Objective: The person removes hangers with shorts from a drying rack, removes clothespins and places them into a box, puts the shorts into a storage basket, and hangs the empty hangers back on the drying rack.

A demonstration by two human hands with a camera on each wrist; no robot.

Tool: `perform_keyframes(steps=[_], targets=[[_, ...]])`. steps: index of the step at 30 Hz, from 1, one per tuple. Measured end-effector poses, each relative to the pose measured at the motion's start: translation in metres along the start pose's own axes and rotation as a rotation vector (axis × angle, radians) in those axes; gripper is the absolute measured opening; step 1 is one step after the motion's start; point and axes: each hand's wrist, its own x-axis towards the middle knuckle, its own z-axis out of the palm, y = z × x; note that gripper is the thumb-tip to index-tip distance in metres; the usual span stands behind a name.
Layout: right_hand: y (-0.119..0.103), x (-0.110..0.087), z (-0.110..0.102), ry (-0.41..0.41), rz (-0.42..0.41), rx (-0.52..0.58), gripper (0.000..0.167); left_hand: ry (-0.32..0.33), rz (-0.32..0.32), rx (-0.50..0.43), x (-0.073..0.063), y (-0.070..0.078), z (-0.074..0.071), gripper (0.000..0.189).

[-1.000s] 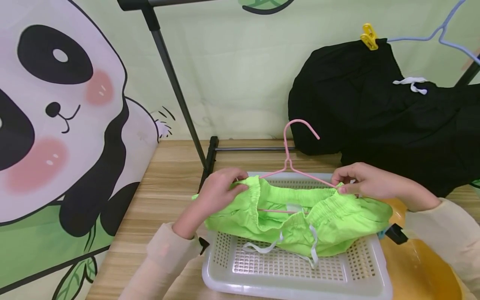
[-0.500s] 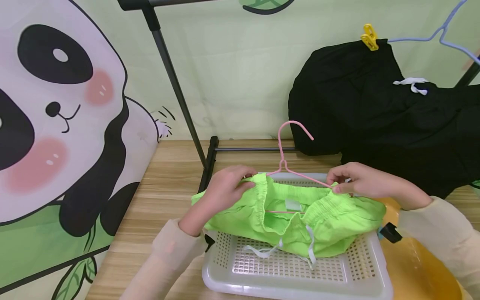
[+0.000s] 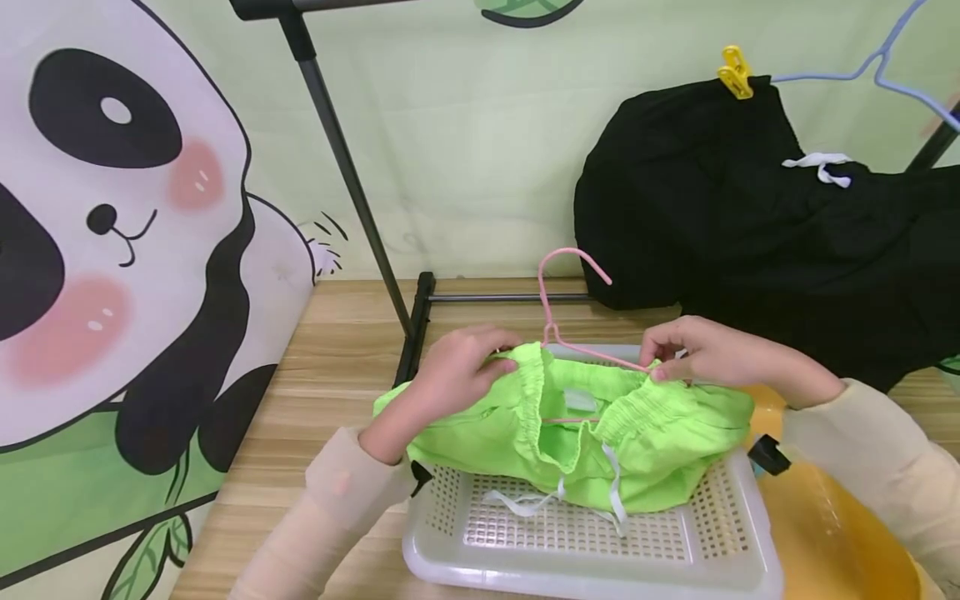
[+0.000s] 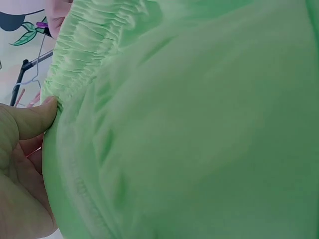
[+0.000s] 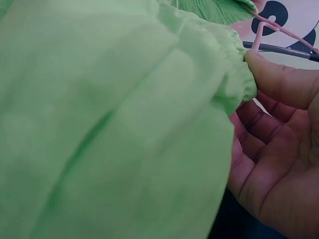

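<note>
Bright green shorts (image 3: pixel 480 425) with an elastic waistband and white drawstrings are stretched over a pink clothes hanger (image 3: pixel 543 287). The hanger's hook stands up behind the waistband, and its lower bar shows inside the waist opening. At the left side of the waistband, my left hand (image 3: pixel 465 371) pinches the fabric between thumb and fingers; the left wrist view shows the thumb (image 4: pixel 37 117) on the gathered edge. My right hand (image 3: pixel 712 358) pinches the right side of the waistband where the hanger's arm meets it. In the right wrist view its thumb (image 5: pixel 281 82) lies against the pink hanger.
A white perforated basket (image 3: pixel 585 575) stands under the shorts on the wooden table (image 3: pixel 300 417). Black shorts (image 3: pixel 712 200) hang at right from a blue hanger (image 3: pixel 825 77) with a yellow clip (image 3: pixel 735 72). A dark rack (image 3: pixel 345 158) rises behind. An orange surface (image 3: pixel 832 533) lies right of the basket.
The hanger's hook has shifted left and slightly down. My right hand has moved left with its side of the waistband, while my left hand has moved slightly right, narrowing the gap between them.
</note>
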Motion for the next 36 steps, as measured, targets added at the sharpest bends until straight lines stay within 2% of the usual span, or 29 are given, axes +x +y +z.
perform_keyframes(steps=[6,12,20,24,36], targets=[[0.004,0.004,-0.004,-0.118,0.045,0.107,0.005,-0.027,0.004,0.019,0.0,0.004,-0.005,0.016],[0.005,0.003,-0.005,-0.165,0.1,0.175,0.011,-0.032,-0.018,0.03,-0.001,0.003,-0.004,0.017],[0.009,-0.002,-0.005,-0.176,0.123,0.201,0.011,-0.023,-0.045,0.032,-0.004,-0.002,-0.003,0.018],[0.013,-0.01,-0.008,-0.159,0.117,0.183,0.01,0.006,-0.085,0.031,-0.009,-0.008,-0.006,0.019],[0.026,-0.028,-0.014,-0.145,0.067,0.202,0.009,0.069,-0.142,-0.06,-0.017,-0.02,-0.011,0.017]])
